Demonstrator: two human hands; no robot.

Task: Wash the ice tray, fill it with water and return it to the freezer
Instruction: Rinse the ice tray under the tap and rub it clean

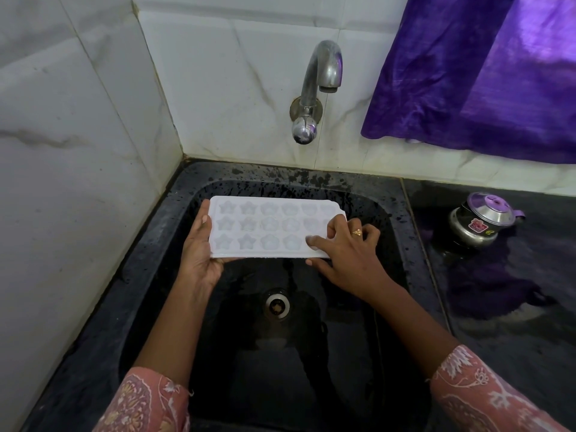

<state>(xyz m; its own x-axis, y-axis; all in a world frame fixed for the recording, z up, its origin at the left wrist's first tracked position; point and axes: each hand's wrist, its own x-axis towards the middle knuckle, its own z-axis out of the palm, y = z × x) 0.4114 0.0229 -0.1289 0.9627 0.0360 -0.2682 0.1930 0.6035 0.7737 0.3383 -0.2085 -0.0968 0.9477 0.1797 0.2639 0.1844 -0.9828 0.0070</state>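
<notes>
Ice tray over the black sink — left hand grips one end, right hand the other.

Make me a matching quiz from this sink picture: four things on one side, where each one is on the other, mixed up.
1 ice tray
2 tap
3 small pot
4 purple cloth

A on the counter right of the sink
B mounted on the tiled wall
C held by the left hand and right hand above the sink
D hanging at upper right

Pairs: 1-C, 2-B, 3-A, 4-D
</notes>
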